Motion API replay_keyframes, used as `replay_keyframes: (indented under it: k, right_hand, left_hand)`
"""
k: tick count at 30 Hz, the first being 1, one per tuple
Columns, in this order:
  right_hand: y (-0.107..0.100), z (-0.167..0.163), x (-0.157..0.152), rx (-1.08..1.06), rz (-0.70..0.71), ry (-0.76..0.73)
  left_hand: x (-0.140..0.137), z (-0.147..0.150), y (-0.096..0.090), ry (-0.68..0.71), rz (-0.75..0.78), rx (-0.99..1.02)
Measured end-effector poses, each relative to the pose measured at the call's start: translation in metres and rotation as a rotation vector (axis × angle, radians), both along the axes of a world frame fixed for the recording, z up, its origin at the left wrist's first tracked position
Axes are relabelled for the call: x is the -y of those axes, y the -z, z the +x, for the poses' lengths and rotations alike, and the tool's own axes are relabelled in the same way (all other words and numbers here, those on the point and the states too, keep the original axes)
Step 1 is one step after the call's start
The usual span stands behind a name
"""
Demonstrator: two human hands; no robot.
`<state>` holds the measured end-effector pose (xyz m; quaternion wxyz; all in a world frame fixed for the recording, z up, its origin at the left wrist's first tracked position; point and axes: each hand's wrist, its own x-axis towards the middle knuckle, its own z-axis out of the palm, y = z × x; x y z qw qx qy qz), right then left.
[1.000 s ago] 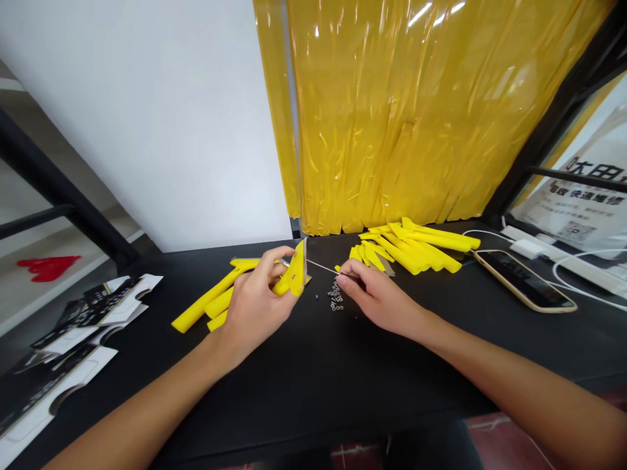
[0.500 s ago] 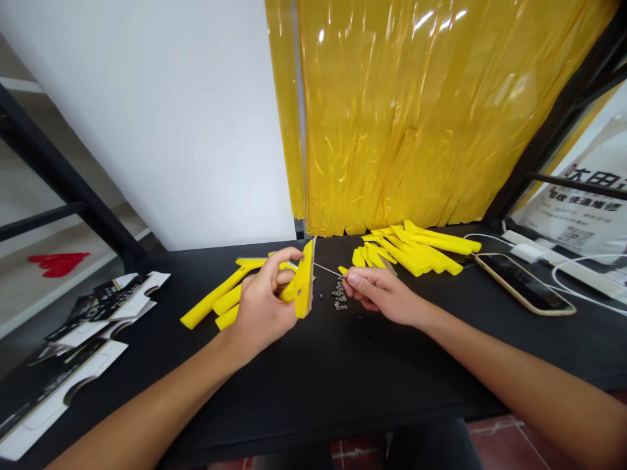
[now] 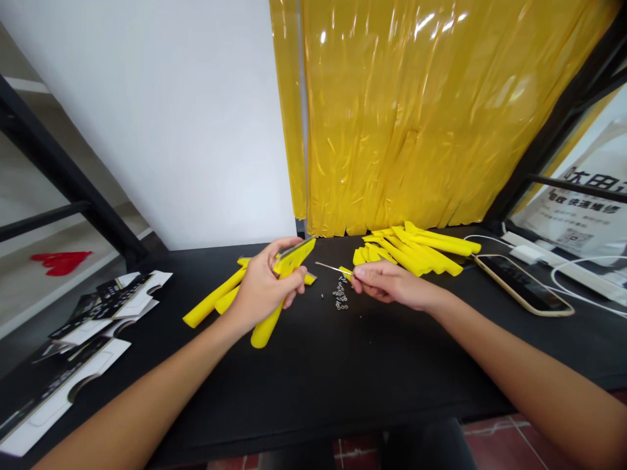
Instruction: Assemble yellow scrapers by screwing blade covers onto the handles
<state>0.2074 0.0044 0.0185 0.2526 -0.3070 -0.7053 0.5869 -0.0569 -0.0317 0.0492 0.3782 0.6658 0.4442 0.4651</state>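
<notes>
My left hand (image 3: 262, 284) is wrapped round a yellow scraper (image 3: 267, 329), its round handle pointing down toward me and its wide head with a grey edge tilted up to the right. Between the thumb and fingers of my right hand (image 3: 379, 282) is a thin screwdriver (image 3: 333, 267); its metal shaft points left, apart from the scraper, and its grip is hidden in my hand. Small nuts and screws (image 3: 339, 297) lie loose on the black table below the shaft. More yellow scrapers (image 3: 208, 303) lie partly behind my left hand.
A pile of yellow parts (image 3: 416, 251) lies at the back right. Beside it are a phone (image 3: 524, 284), white cables and a power strip (image 3: 553, 258). Printed card sleeves (image 3: 98, 352) are stacked at the left. A yellow strip curtain (image 3: 392, 130) hangs behind the table.
My left hand has turned the scraper, so its head now tilts up to the right and its handle shows below. The screwdriver shaft has come away from the head, slightly right.
</notes>
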Motion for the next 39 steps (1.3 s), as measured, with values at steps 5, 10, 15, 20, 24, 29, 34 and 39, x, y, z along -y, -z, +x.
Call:
replay_keyframes:
  k: [5,10,15,20,24,29,34,39]
  right_hand:
    - [0.0,0.03,-0.03,0.054,0.272,0.468]
    - [-0.002,0.059,-0.051,0.773,0.615,0.866]
    - [0.002,0.067,-0.053,1.183,0.592,0.908]
    - [0.008,0.065,-0.055,1.32,0.55,0.825]
    - [0.009,0.06,-0.052,1.347,0.585,0.807]
    - [0.004,0.057,-0.048,1.285,0.553,0.852]
    - [-0.009,0.059,-0.044,1.078,0.491,0.854]
    - [-0.016,0.061,-0.038,0.601,0.315,0.732]
  left_hand:
    - [-0.021,-0.014,0.01,0.055,-0.201,-0.211]
    - [-0.032,-0.02,0.029,-0.212,0.015,-0.533]
    - [-0.033,-0.023,0.036,-0.296,0.206,-0.83]
    - [-0.029,-0.022,0.033,-0.398,0.294,-1.028]
    - [-0.027,-0.021,0.033,-0.411,0.319,-1.131]
    - [-0.03,-0.028,0.037,-0.292,0.249,-1.174]
    - [-0.034,-0.036,0.041,-0.267,0.253,-1.19]
    - [-0.034,-0.036,0.041,-0.293,0.316,-1.256]
